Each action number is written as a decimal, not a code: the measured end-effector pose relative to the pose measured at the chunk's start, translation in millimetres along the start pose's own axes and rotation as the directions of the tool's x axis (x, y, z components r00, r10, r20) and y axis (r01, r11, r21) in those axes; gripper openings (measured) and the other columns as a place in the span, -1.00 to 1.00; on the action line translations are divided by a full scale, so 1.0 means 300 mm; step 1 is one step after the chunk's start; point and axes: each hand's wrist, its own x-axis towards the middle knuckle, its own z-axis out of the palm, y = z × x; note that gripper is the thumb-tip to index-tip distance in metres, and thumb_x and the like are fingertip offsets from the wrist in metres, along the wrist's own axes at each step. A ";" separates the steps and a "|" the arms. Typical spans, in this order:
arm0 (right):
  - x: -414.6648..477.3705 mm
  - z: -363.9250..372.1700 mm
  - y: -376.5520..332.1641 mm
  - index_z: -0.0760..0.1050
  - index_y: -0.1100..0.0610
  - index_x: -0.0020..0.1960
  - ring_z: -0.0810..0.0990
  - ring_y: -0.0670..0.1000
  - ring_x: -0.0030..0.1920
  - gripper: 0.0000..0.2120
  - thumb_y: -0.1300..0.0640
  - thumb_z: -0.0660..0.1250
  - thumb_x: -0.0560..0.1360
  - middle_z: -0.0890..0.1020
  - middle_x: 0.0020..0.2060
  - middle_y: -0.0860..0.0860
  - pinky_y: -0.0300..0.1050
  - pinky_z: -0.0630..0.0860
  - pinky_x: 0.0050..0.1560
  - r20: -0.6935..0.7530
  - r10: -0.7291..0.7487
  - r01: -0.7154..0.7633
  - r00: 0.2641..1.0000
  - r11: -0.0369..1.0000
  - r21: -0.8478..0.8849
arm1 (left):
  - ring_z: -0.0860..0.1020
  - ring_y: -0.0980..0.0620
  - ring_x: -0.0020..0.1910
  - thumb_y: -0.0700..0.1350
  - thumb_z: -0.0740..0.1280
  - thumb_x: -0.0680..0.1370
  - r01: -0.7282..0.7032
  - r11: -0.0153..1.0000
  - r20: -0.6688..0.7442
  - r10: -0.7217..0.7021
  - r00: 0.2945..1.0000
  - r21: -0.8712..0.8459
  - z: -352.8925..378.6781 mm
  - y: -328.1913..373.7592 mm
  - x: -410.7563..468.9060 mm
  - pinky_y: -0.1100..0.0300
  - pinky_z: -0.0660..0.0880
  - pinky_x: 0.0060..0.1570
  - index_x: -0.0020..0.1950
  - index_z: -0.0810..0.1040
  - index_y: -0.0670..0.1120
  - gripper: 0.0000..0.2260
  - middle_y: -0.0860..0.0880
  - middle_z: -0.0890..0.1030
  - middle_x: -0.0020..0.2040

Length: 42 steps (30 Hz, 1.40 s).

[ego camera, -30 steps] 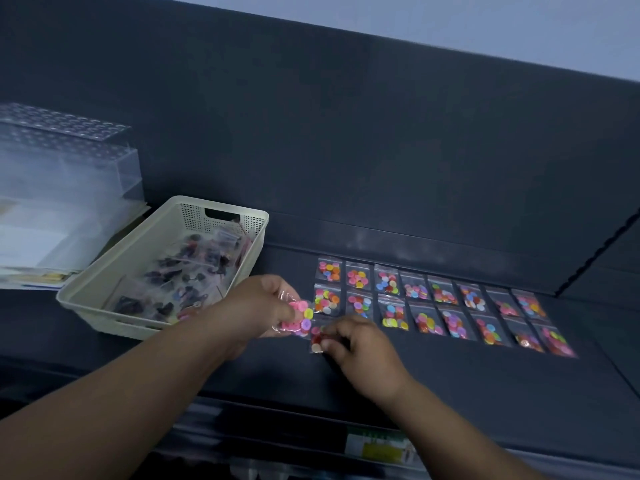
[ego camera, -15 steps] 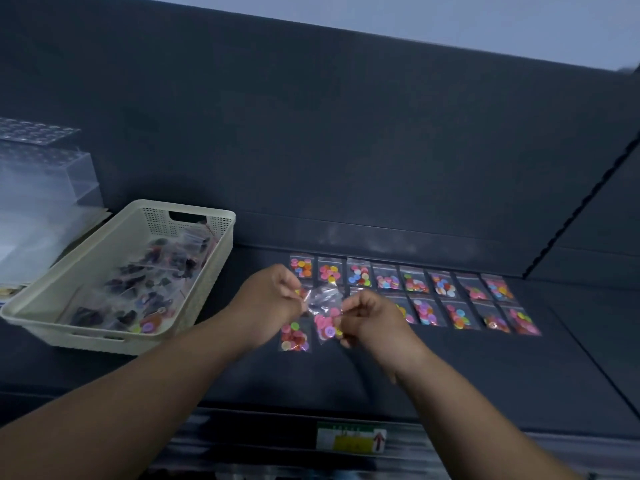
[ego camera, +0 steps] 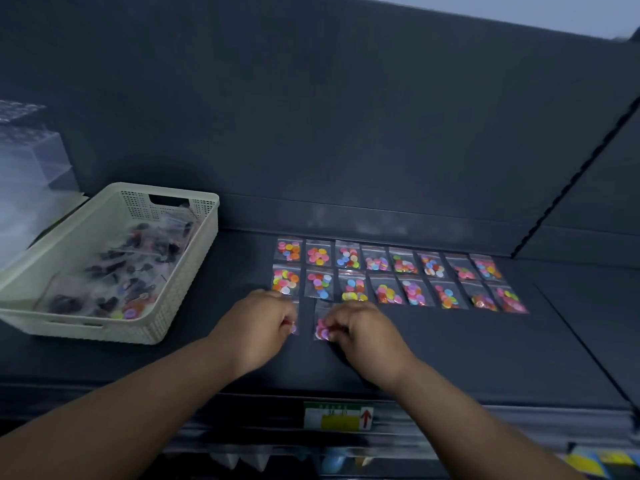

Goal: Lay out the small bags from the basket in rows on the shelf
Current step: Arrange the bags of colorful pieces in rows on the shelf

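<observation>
Two rows of small clear bags (ego camera: 391,275) filled with coloured buttons lie on the dark shelf (ego camera: 467,348). A third row starts in front of them at the left. My left hand (ego camera: 258,329) rests with curled fingers on its first bag (ego camera: 294,328), which it mostly hides. My right hand (ego camera: 363,332) pinches the second bag (ego camera: 322,325) against the shelf. The cream basket (ego camera: 180,296) at the left holds several more bags with dark contents.
A clear plastic box (ego camera: 27,174) stands at the far left behind the basket. The shelf's front edge carries a green and yellow label (ego camera: 337,415). The dark back wall rises behind the rows. Bare shelf lies right of my hands.
The bag that both hands held up above the shelf has come down to the right of the first front-row bag. My left hand has dropped onto that first bag.
</observation>
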 end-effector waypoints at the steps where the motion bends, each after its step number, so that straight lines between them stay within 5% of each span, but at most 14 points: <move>1: 0.003 0.010 0.002 0.61 0.06 0.08 0.45 0.02 0.16 -0.81 0.18 0.32 0.51 0.62 0.06 -0.02 -0.29 0.35 0.11 -0.003 -0.005 0.005 1.000 1.000 0.005 | 0.40 0.14 -0.08 -0.10 0.28 0.54 -0.007 1.000 0.007 0.007 1.000 0.013 0.003 -0.005 -0.002 0.24 0.41 -0.08 -0.09 0.63 0.01 -0.87 0.14 0.55 -0.11; 15: 0.046 0.004 -0.017 0.61 0.05 0.04 0.50 -0.04 0.09 -0.84 0.18 0.32 0.50 0.60 0.01 -0.06 -0.35 0.34 0.03 0.025 -0.058 0.057 0.998 0.998 0.025 | 0.41 0.12 -0.01 -0.11 0.30 0.51 -0.064 0.998 0.018 0.063 0.998 0.016 -0.007 -0.027 -0.019 0.16 0.46 0.02 -0.01 0.60 0.04 -0.88 0.14 0.58 -0.04; 20: 0.123 -0.054 -0.113 0.59 0.12 0.02 0.51 0.00 0.02 -0.86 0.21 0.31 0.49 0.59 -0.02 0.00 -0.28 0.35 -0.04 -0.087 -0.100 0.100 0.991 0.995 -0.006 | 0.42 0.02 0.25 -0.05 0.32 0.52 -0.063 0.998 -0.120 0.064 0.991 0.016 -0.137 -0.041 -0.027 0.19 0.34 0.25 0.29 0.50 -0.03 -0.66 0.04 0.51 0.25; 23: 0.204 -0.071 -0.225 0.60 0.16 0.02 0.53 0.06 0.03 -0.85 0.22 0.33 0.48 0.62 -0.02 0.05 -0.29 0.33 -0.04 -0.125 -0.201 0.197 0.972 0.980 -0.039 | 0.49 -0.10 0.23 -0.02 0.34 0.48 -0.045 0.993 -0.247 0.072 0.966 0.111 -0.255 -0.092 -0.047 0.09 0.31 0.29 0.23 0.54 -0.12 -0.64 -0.09 0.56 0.21; 26: 0.292 -0.065 -0.354 0.59 0.15 0.08 0.53 0.11 0.06 -0.81 0.17 0.35 0.47 0.62 0.02 0.07 -0.18 0.41 0.07 -0.120 -0.301 0.295 0.946 0.954 -0.059 | 0.54 -0.15 0.14 0.00 0.33 0.43 0.118 0.987 -0.317 -0.077 0.945 0.113 -0.362 -0.191 -0.097 0.04 0.37 0.22 0.17 0.57 -0.14 -0.63 -0.13 0.60 0.14; 33: 0.479 0.039 -0.608 0.56 0.06 0.16 0.51 0.05 0.12 -0.71 0.07 0.38 0.44 0.59 0.07 0.02 -0.15 0.43 0.12 0.068 -0.419 0.422 0.905 0.906 -0.030 | 0.41 -0.10 0.28 -0.02 0.33 0.51 0.413 0.904 -0.297 -0.366 0.882 0.111 -0.499 -0.428 -0.271 0.10 0.32 0.23 0.34 0.44 -0.06 -0.59 -0.09 0.48 0.30; 39: 0.571 0.142 -0.737 0.57 0.03 0.11 0.56 -0.02 -0.01 -0.74 0.11 0.42 0.42 0.61 -0.01 -0.05 -0.21 0.46 -0.07 0.460 -0.362 0.451 0.811 0.887 -0.097 | 0.47 -0.03 0.21 0.04 0.32 0.51 0.422 0.904 -0.184 -0.404 0.896 0.071 -0.480 -0.551 -0.334 0.15 0.38 0.17 0.33 0.45 -0.03 -0.59 -0.05 0.52 0.25; 42: 0.590 0.200 -0.772 0.55 -0.05 0.14 0.56 -0.01 -0.01 -0.67 0.04 0.43 0.38 0.61 0.01 -0.07 -0.13 0.53 0.01 0.614 -0.302 0.499 0.729 0.848 -0.176 | 0.51 0.01 0.11 0.06 0.31 0.52 0.408 0.913 -0.214 -0.393 0.894 0.026 -0.466 -0.566 -0.336 0.17 0.39 0.09 0.31 0.47 0.01 -0.62 -0.02 0.54 0.21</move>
